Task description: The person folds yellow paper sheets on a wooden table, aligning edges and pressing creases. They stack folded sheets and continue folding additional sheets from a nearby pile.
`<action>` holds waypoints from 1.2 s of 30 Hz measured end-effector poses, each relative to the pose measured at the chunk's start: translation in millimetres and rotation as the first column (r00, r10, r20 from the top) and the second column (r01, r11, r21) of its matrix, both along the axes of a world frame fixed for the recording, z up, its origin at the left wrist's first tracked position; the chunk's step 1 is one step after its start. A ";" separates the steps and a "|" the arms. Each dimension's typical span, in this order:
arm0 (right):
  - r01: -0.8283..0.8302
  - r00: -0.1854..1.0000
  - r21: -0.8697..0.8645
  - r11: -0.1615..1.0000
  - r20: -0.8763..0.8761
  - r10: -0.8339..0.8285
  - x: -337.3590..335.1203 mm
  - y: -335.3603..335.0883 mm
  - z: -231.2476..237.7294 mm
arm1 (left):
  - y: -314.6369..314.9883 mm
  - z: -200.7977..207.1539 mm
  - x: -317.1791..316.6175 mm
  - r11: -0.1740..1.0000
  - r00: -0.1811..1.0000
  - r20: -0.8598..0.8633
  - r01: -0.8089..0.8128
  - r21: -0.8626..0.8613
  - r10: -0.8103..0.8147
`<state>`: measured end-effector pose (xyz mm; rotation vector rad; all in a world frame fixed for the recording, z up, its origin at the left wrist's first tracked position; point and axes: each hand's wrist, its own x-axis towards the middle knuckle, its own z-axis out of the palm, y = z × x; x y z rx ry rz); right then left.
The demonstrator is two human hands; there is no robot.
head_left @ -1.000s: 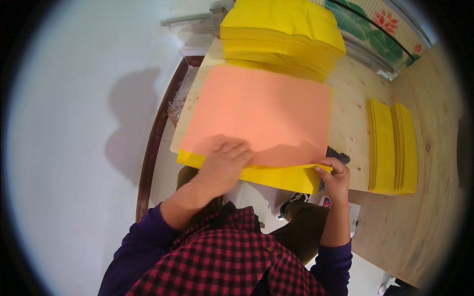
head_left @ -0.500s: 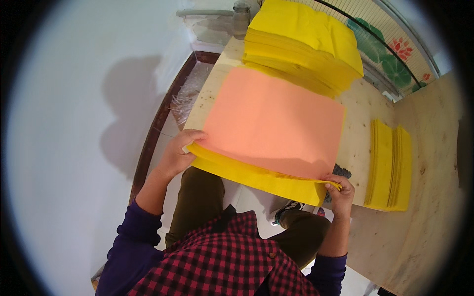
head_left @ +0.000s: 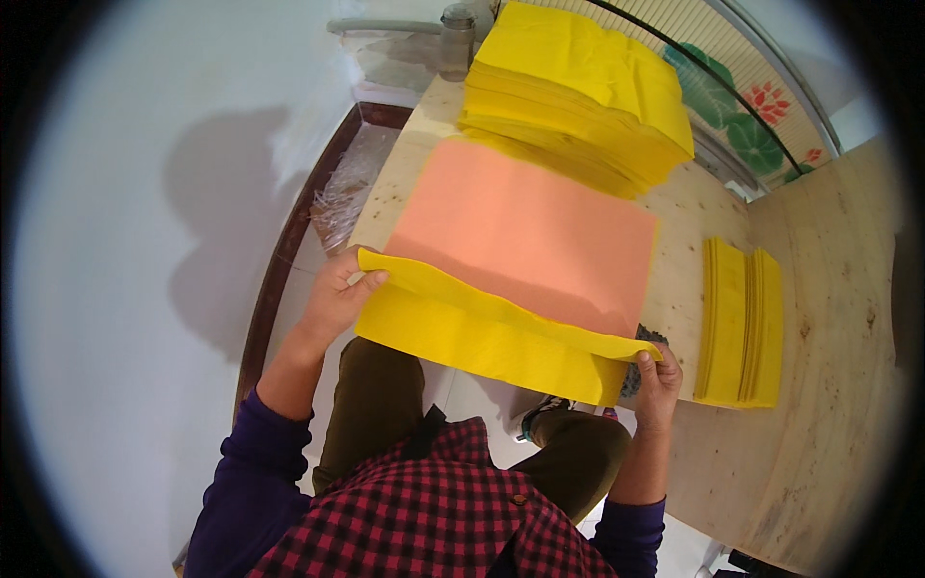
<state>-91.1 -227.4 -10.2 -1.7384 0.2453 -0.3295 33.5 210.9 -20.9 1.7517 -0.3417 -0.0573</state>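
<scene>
A salmon-pink sheet (head_left: 525, 231) lies flat at the near edge of the table, with a thin yellow margin along its right side. Along its near side, a yellow paper sheet (head_left: 482, 337) has a raised, curled edge, and its lower part hangs over the table edge above my lap. My left hand (head_left: 332, 297) pinches the left end of that raised edge, thumb on the near side. At the right end, my right hand (head_left: 657, 382) grips the same edge between thumb and fingers. Whether the pink and yellow are one piece, I cannot tell.
A tall stack of yellow sheets (head_left: 578, 96) stands behind the pink sheet. Two narrow folded yellow bundles (head_left: 740, 323) lie at the right, near a wooden panel (head_left: 819, 385). A glass jar (head_left: 457, 43) is at the back left. Dark grey fuzzy material (head_left: 653, 334) shows by my right hand.
Both hands have raised the yellow edge a little, so it now curls up and more yellow shows below the pink. The whole view has shifted slightly.
</scene>
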 end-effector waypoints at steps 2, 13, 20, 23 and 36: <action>0.014 1.000 -0.003 1.000 0.011 -0.014 0.5 3.1 2.8 | -3.4 2.7 -1.8 0.999 1.000 0.009 -0.006 -0.053 0.006; 0.046 0.988 0.017 0.999 0.150 -0.048 6.0 9.2 8.6 | -21.3 -1.6 -4.1 0.980 0.988 -0.046 -0.151 -0.126 0.146; 0.116 0.959 -0.029 0.993 0.265 -0.104 22.1 10.2 -10.4 | -23.2 -10.6 1.4 0.970 0.979 -0.032 -0.202 -0.134 0.200; 0.170 0.972 -0.115 0.979 0.183 -0.147 25.4 15.4 -17.9 | -21.1 -14.8 5.1 0.973 0.975 -0.078 -0.216 -0.081 0.210; 0.261 0.965 -0.309 0.914 0.048 -0.259 26.9 21.6 -19.8 | -27.6 -13.1 4.6 0.948 0.939 -0.129 -0.315 0.045 0.318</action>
